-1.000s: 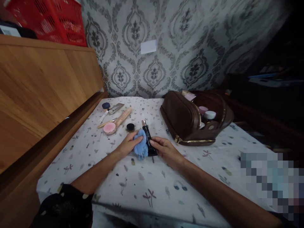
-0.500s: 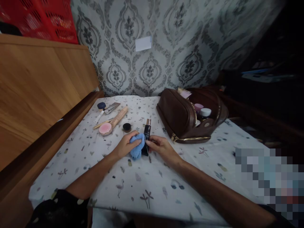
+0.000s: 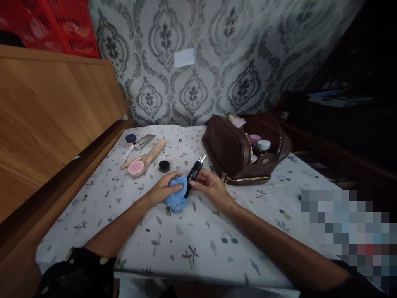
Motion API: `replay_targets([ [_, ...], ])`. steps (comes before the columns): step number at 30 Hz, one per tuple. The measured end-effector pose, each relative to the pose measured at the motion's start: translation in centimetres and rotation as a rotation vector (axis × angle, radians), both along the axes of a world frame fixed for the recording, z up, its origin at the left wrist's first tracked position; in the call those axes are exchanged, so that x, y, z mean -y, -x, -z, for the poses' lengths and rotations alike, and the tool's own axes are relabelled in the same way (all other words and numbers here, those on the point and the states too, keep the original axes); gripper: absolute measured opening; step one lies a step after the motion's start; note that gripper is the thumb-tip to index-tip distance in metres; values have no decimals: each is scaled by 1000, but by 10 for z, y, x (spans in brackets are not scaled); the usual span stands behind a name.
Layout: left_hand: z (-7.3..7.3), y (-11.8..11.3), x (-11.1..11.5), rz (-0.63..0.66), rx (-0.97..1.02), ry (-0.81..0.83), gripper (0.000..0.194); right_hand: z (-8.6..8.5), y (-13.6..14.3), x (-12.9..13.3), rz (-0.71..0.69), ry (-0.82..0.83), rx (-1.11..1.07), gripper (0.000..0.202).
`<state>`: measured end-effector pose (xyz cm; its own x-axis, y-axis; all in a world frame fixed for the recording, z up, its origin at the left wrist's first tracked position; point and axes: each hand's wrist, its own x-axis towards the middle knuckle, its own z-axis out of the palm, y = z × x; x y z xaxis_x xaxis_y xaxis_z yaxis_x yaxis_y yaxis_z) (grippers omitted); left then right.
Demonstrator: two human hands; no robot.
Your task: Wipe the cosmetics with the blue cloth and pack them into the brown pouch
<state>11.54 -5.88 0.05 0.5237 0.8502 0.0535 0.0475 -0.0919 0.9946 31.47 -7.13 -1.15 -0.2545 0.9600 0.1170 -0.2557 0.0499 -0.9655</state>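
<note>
My left hand (image 3: 163, 189) is closed on a crumpled blue cloth (image 3: 177, 198) over the middle of the table. Between thumb and fingers, my right hand (image 3: 211, 186) holds a slim black tube (image 3: 194, 170) with a shiny silver top. The tube tilts up to the right, and its lower end meets the cloth. Just behind my left hand sits a small dark round jar (image 3: 164, 165). Further left lie a pink round compact (image 3: 136, 168), a beige tube (image 3: 156, 152), a silver-grey tube (image 3: 145, 141), a white tube (image 3: 127, 153) and a dark blue round lid (image 3: 130, 138).
An open brown bag (image 3: 231, 147) with small jars inside stands at the back right of the table (image 3: 139, 248), which has a patterned white cover. A wooden cabinet (image 3: 56, 95) borders the left side, with a red basket (image 3: 71, 29) on it. Patterned wallpaper rises behind.
The black tube has gone from nearly upright to leaning right, its top swinging toward the bag. The blue cloth has shifted slightly down. The whole view has moved a little.
</note>
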Motion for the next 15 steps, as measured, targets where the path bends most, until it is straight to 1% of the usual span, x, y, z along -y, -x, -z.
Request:
replay_targets([
  [2, 3, 3, -3, -9, 53, 67, 46, -2, -3, -2, 57, -19, 60, 34],
  [4, 4, 7, -7, -14, 70, 110, 47, -5, -6, -5, 135, -28, 76, 34],
  [7, 2, 16, -11, -15, 23, 143, 48, -9, -11, -8, 227, 0, -27, 36],
  [9, 0, 20, -13, -13, -6, 163, 49, -11, -14, -9, 249, 22, -88, 37],
  [12, 0, 24, -15, -13, -29, 167, 50, -13, -15, -9, 242, 34, -114, 38],
  [14, 1, 24, -16, -28, -55, 141, 49, -14, -15, -10, 235, 32, -131, 38],
  [15, 1, 24, -17, -49, -81, 102, 47, -15, -14, -10, 236, 29, -141, 39],
])
